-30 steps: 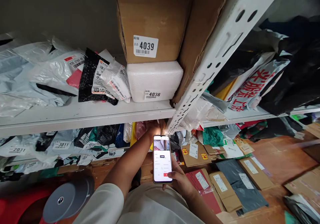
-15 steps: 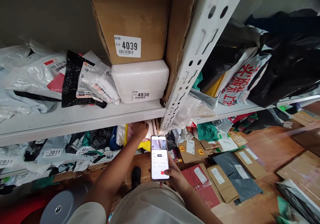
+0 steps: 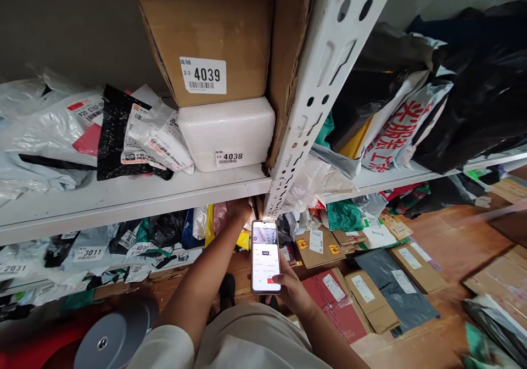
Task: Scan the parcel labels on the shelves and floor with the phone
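My right hand (image 3: 295, 291) is wrapped round a smartphone (image 3: 260, 264) with a lit screen, its thumb resting over a red button low on the display. A bright light shows at the phone's top edge. My left hand (image 3: 241, 210) reaches beneath the shelf board among bagged parcels on the lower level. Its fingers are hidden, so what they touch cannot be made out. Close to it are a pink parcel (image 3: 220, 215) and a yellow bag (image 3: 243, 240). Above, a cardboard box (image 3: 239, 39) labelled 4039 sits on a white bubble-wrapped package (image 3: 226, 130) labelled 4038.
A perforated white upright post (image 3: 307, 108) stands between two shelf bays. Plastic-bagged parcels (image 3: 53, 119) crowd the left shelf, with black bags (image 3: 486, 100) on the right. Cardboard boxes (image 3: 373, 301) and a red box (image 3: 335, 306) lie on the floor. A grey round stool seat (image 3: 119, 330) is lower left.
My left hand has moved right and deeper under the shelf, toward the post. The phone stays in my right hand, slightly higher in view. The camera has shifted a little.
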Demonstrator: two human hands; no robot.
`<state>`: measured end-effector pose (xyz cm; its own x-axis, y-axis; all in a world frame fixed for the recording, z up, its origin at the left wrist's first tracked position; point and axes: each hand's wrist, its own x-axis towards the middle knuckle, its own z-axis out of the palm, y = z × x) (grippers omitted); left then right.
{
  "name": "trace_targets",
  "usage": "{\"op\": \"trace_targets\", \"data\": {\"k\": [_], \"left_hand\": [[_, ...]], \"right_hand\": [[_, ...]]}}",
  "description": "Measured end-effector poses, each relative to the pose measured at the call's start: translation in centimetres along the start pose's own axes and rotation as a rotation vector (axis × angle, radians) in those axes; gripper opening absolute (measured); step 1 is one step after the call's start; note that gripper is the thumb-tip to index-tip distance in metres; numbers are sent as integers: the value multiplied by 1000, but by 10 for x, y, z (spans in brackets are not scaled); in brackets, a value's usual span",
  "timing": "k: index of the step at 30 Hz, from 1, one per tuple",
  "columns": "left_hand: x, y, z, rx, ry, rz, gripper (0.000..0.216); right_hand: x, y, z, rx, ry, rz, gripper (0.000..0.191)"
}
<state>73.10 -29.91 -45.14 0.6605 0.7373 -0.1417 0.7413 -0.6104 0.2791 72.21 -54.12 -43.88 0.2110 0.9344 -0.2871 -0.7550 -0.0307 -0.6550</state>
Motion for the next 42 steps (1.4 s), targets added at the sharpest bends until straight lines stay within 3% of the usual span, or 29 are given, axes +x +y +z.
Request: {"op": "trace_targets", "data": {"k": [4,11,20,27,42], "left_hand": [[-26,-22,-10,105,121,13,26],[-58,-55,-18,171,252,211,29],[-61,-70,-2,189,334,339,24],[-61,-74,3,193,375,336,23],[-57,-80,9,199,330,347,28]], "right_hand": [[2,1,-2,5,-18,26,89],[27,9,3,10,-56,0,76],[73,-5,31,-32,-35,-104,43],[81,-14,36,-73,-32,-134,49],[79,-18,38,-77,-59,-157,49]]}}
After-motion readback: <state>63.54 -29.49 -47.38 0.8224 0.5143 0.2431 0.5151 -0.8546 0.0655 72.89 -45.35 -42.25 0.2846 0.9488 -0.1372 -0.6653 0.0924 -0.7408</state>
